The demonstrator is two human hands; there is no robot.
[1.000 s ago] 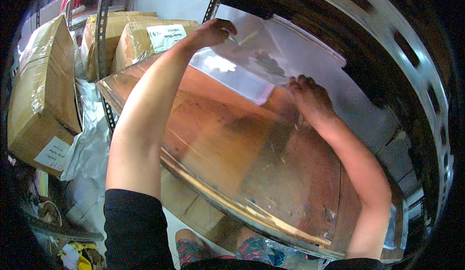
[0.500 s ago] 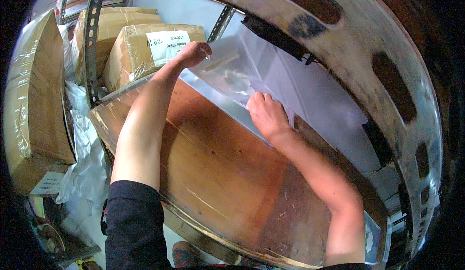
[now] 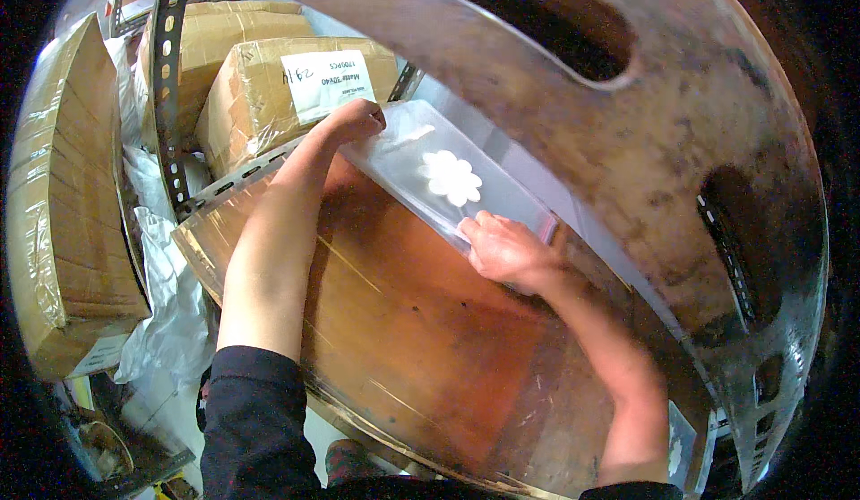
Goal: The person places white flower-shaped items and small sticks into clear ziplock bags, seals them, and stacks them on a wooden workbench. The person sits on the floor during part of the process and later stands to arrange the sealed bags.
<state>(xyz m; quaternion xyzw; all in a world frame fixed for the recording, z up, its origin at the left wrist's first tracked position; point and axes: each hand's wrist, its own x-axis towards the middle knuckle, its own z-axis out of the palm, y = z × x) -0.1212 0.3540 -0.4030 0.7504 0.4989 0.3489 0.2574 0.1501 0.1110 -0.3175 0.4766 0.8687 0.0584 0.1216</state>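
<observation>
A translucent plastic sheet with a white flower shape on it lies along the far edge of the brown wooden tabletop. My left hand is closed at its far left corner, fingers curled on the plastic. Farther right, my right hand pinches the near edge of the same sheet, close to the flower. Both forearms reach across the table. Whether the plastic is one layer or several, I cannot tell.
Taped cardboard boxes, one with a white label, stand behind a perforated metal post at the left. A tall carton and crumpled white plastic are nearer. A curved, slotted panel looms over the right side.
The sheet, raised and slanting before, now lies flatter on the table, and its white flower shows plainly. Both hands have come down with it, the right one slightly nearer and to the right.
</observation>
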